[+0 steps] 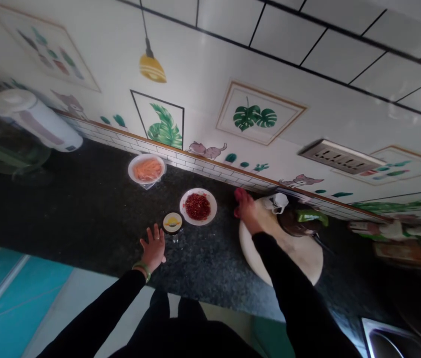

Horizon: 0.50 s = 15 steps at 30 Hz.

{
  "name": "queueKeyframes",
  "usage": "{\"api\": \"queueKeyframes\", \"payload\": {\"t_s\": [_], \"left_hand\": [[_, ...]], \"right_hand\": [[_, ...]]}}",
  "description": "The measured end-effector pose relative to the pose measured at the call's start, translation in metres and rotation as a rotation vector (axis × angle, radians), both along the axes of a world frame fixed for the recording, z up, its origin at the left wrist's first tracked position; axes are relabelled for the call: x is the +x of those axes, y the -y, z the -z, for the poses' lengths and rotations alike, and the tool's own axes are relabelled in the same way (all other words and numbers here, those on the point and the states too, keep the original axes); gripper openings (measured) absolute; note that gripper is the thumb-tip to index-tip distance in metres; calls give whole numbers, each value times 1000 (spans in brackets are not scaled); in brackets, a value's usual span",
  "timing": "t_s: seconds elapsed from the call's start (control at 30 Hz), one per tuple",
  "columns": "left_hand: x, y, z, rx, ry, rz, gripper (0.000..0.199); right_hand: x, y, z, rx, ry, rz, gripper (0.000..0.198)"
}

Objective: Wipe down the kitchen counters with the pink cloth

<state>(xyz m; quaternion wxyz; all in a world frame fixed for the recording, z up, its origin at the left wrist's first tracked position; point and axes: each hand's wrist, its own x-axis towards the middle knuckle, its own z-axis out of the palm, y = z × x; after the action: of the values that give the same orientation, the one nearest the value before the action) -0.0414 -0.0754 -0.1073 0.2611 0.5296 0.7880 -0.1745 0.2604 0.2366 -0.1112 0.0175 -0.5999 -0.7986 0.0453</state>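
Observation:
My left hand (153, 249) is open over the dark counter, its fingers spread beside a clear jar with a yellow-and-white lid (173, 222). Farther right, my right hand (248, 211) reaches over the edge of a round cutting board (253, 251) and is closed on a red cloth (237, 196) near the wall. A white bowl (213, 207) of red chili flakes (197, 206) stands between the hands. Behind it to the left is another white bowl (130, 171) with orange strips (148, 169), perhaps carrot.
On the board's far side are a white container (280, 201) and a dark bowl (288, 223) with a green pepper (312, 217). A white appliance (42, 119) lies back left. A sink (372, 330) is at lower right, wall sockets (340, 156) above.

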Motion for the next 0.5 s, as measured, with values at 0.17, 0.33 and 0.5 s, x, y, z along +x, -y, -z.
{"api": "queueKeyframes", "payload": {"t_s": [0.17,0.33,0.5], "left_hand": [[0,0,-3,-24,24,-12,124],[1,-1,-9,-5,16,-1,126],[0,-2,-10,16,18,13,128]], "right_hand": [[-8,-35,6,-167,206,-37,51],[-7,44,0,-225,252,-104,44],[5,148,-13,-275,229,0,47]]}}
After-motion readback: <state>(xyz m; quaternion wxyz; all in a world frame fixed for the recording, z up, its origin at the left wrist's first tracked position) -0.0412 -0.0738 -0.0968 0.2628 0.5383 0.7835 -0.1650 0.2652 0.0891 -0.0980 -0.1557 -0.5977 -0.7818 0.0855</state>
